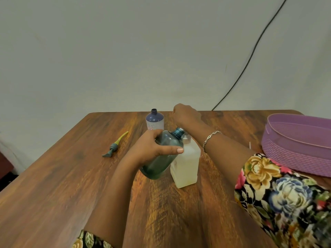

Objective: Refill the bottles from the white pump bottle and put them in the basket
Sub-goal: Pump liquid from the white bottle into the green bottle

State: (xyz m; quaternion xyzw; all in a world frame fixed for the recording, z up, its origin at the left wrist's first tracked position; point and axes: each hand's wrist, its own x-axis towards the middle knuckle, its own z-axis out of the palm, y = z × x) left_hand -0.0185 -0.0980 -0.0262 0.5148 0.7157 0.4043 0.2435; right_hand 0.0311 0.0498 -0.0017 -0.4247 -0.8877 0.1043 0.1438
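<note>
Head view: left hand fingers clamped round teal translucent plastic bottle, tilted, neck aimed right at square white pump bottle top; right hand curled above, grip unclear.

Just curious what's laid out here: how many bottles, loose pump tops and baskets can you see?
Bottles: 3, the teal bottle, the white pump bottle and the dark blue bottle
Pump tops: 1, the loose pump head
Baskets: 1, the purple basket
Total: 5
</note>
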